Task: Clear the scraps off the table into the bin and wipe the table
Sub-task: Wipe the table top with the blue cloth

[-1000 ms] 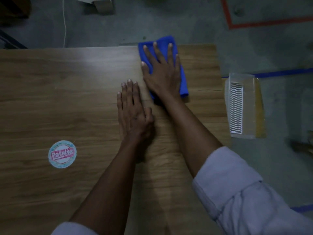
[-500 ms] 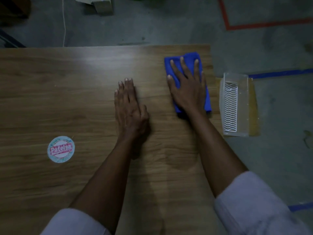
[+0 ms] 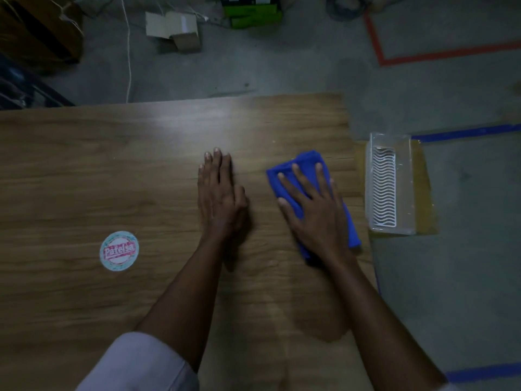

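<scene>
— Where's the blue cloth point(image 3: 307, 165)?
— Right side of the tabletop point(image 3: 112, 179), under the right hand point(image 3: 315, 213), fingers spread flat, pressing it. The left hand point(image 3: 220, 196) lies flat beside it, fingers straight.
— Around them?
— A round sticker point(image 3: 119, 251) to the left; a clear bin point(image 3: 390, 187) just off the right edge, seemingly on yellow card.

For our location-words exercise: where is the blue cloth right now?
In the head view, the blue cloth lies under the right hand near the right edge of the table, with the clear bin just beyond it.
</scene>
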The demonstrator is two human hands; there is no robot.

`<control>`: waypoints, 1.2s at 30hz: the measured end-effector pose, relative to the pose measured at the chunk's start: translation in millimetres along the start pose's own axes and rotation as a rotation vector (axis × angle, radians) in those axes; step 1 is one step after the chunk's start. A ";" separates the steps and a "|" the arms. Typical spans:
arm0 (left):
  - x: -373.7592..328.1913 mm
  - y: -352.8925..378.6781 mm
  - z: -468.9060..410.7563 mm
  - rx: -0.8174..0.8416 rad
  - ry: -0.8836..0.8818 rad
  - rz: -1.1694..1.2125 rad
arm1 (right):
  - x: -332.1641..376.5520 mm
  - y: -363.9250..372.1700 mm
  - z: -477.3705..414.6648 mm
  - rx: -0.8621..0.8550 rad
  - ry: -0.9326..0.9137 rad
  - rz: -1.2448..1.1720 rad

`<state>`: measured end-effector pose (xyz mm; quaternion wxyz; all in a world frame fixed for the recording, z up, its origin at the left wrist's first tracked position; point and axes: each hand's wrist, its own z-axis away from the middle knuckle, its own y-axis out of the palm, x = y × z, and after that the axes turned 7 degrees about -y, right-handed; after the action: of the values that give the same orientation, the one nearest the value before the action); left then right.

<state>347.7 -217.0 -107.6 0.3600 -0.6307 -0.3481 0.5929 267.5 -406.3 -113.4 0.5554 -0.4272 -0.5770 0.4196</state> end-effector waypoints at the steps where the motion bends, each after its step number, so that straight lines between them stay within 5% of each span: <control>1: -0.6 -1.0 0.1 0.007 -0.007 -0.005 | -9.5 -2.9 -4.7 -0.010 0.029 0.007; 8: -0.3 1.5 0.4 -0.006 -0.010 0.005 | 6.8 4.9 -92.4 -0.038 0.160 0.020; 16: 19.5 -3.4 17.4 0.032 0.094 0.042 | 42.0 16.9 -18.3 -0.006 -0.112 -0.007; 21: 38.5 -18.7 70.1 0.057 0.147 -0.081 | -10.1 -6.0 40.1 -0.010 0.041 -0.012; 27: 59.3 -19.3 103.7 -0.043 0.152 -0.054 | 0.7 -10.1 -14.4 0.016 0.232 -0.021; 36: 57.9 -19.5 120.9 0.018 0.112 -0.195 | 109.6 25.5 76.1 0.048 -0.071 0.004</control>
<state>229.8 -152.1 -124.1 0.4409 -0.6226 -0.3817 0.5218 190.1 -294.7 -109.3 0.5437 -0.3999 -0.5854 0.4493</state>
